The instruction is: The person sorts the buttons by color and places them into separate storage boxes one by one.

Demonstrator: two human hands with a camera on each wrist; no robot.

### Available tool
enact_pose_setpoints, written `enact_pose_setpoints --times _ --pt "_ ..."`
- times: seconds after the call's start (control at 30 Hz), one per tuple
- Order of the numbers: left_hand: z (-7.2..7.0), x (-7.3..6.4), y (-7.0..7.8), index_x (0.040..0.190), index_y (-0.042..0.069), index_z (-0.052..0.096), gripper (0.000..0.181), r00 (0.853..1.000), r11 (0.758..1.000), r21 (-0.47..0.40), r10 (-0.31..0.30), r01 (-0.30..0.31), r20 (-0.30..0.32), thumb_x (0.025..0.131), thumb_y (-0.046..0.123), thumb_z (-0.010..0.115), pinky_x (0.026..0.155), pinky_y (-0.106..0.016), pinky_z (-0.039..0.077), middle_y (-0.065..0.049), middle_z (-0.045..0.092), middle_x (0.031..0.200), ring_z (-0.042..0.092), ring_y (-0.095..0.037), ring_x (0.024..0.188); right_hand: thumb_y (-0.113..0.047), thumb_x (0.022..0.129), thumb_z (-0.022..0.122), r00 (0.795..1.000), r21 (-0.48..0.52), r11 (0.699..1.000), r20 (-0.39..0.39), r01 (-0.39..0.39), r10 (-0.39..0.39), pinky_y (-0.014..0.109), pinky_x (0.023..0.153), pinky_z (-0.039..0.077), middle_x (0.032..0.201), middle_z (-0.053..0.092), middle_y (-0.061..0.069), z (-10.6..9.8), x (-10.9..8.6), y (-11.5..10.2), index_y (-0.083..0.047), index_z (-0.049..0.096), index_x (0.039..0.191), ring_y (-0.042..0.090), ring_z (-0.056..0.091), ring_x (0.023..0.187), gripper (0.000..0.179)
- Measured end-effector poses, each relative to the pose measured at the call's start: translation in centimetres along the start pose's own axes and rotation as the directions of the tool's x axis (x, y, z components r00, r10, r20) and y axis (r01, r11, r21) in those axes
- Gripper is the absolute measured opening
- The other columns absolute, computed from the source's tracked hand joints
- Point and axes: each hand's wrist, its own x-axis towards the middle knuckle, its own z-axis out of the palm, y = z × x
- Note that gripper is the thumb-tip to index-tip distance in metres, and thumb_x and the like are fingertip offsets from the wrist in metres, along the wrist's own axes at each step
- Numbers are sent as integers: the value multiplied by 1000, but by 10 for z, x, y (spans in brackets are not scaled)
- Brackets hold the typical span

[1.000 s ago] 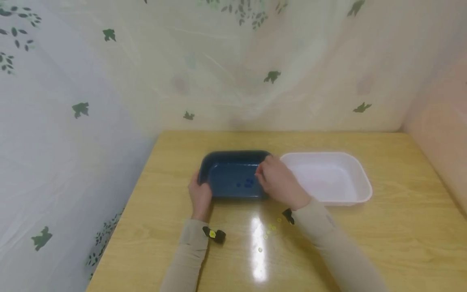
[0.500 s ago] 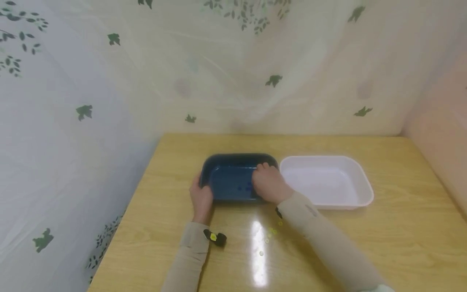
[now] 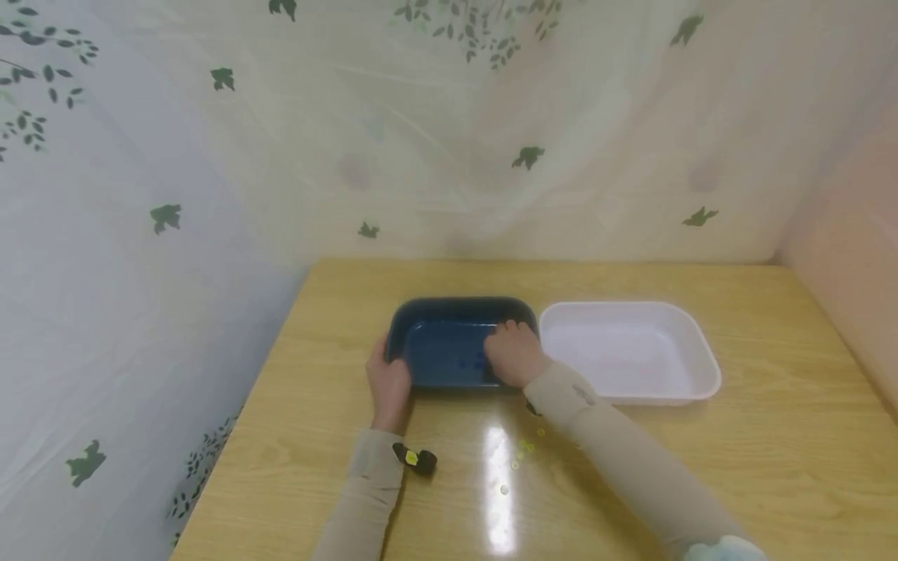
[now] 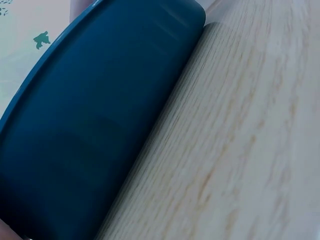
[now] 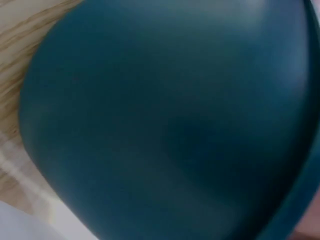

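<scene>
A dark blue rectangular tray lies on the table in the head view. At its left end my left hand grips the rim, thumb over the near corner. My right hand reaches into the tray's right end, fingers bent down and their tips hidden, so whether they pinch anything is not visible. Just left of it, several small dark blue pieces lie on the tray floor. In the left wrist view the tray's outer wall fills the left side; the right wrist view is mostly its outer wall too.
A white tray stands right beside the blue one. Several small yellow rings are scattered on the wooden table in front of the trays. A patterned sheet hangs behind the table.
My right hand has lowered into the blue tray's right end from just above it, then stays there. My left hand keeps its grip on the tray. The head view has shifted slightly.
</scene>
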Motion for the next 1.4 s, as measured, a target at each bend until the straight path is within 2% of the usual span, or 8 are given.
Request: enact_pose_setpoints --times 0.2,0.53,0.83,0.97,1.13,1.27,1.4 --pt "1 -3 0 134 0 54 57 1000 1000 3 16 -16 1 80 -13 41 111 -44 35 -17 54 137 45 -31 131 -14 83 68 1000 1 1000 25 -11 11 46 81 51 92 66 17 2 1 1 -2 70 90 32 58 87 14" --pt "3 -4 1 135 1 53 56 1000 1000 19 0 0 2 81 -11 44 113 -45 33 -18 52 139 42 -32 133 -11 83 67 999 21 999 44 -27 26 46 81 50 91 67 15 6 1 4 -3 69 89 31 58 87 11" --pt "5 -5 0 135 0 53 56 1000 1000 22 1 -1 1 81 -11 44 113 -45 32 -18 52 139 42 -32 133 -13 80 70 1000 42 999 23 -9 8 43 75 50 90 66 12 8 2 10 -5 69 87 29 57 84 11" --pt "5 -4 0 135 0 54 57 1000 1000 18 16 -16 6 80 -12 42 112 -45 33 -18 53 138 43 -31 133 -16 78 73 1000 24 1000 -14 -6 7 42 72 50 87 65 12 5 0 13 -5 69 86 29 57 83 14" --pt "3 -3 1 136 0 52 59 1000 1000 25 9 -9 3 79 -12 41 113 -45 32 -18 51 140 41 -31 134 -17 76 75 996 34 999 -87 -7 10 44 76 51 88 62 11 -4 -1 20 -5 69 84 29 56 85 16" --pt "2 -2 2 137 1 52 60 1000 1000 14 1 -1 3 79 -12 41 113 -44 33 -17 51 141 42 -31 134 -16 78 75 986 100 995 -166 -8 25 42 73 53 84 61 7 -15 -5 28 -7 70 81 27 57 81 12" --pt "1 -1 2 137 1 52 60 1000 1000 15 8 -8 0 80 -12 42 112 -44 33 -17 51 140 42 -30 133 -16 84 73 972 201 979 -222 -37 82 39 72 53 80 60 3 -29 -18 33 -7 70 83 24 58 78 9"
